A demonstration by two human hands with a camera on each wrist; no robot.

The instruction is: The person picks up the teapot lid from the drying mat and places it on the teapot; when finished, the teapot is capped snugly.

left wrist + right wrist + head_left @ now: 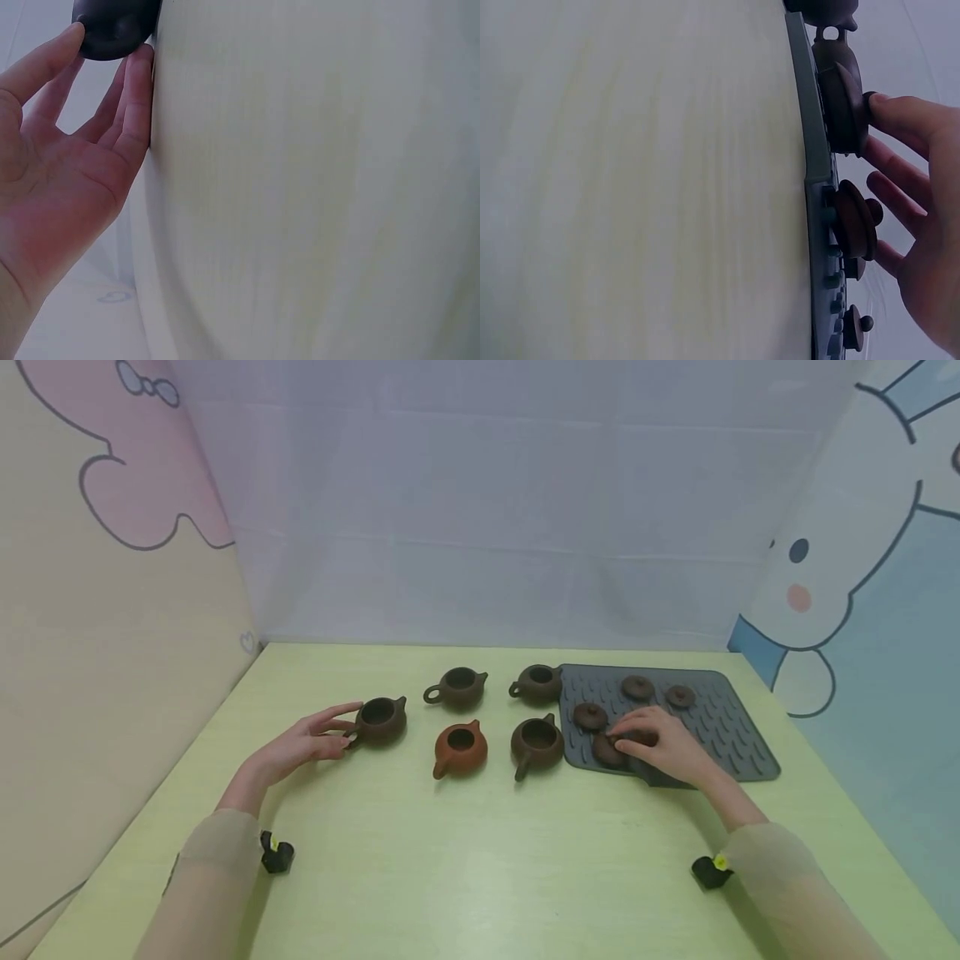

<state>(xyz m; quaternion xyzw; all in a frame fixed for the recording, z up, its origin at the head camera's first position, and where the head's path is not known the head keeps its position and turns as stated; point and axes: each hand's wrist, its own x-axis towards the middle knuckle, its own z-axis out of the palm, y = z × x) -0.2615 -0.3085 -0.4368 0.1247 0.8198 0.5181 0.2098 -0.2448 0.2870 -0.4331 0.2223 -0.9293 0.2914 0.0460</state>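
Observation:
My left hand (300,747) is at the leftmost dark brown teapot (381,723), thumb by its handle and index fingertip near its rim. The left wrist view shows the thumb and fingers on either side of the pot's dark body (116,30). My right hand (667,747) pinches the knob of a dark brown lid (609,753) at the mat's near left part. In the right wrist view the thumb presses the knob of that lid (845,112), index finger at its edge. Another lid (853,221) lies beneath the palm.
Right of the left hand stand a reddish teapot (461,750) and three dark teapots, including one (537,745) beside the mat. All show uncovered mouths. The grey ridged mat (738,743) bears other lids, among them a far one (637,687) and a right one (680,697).

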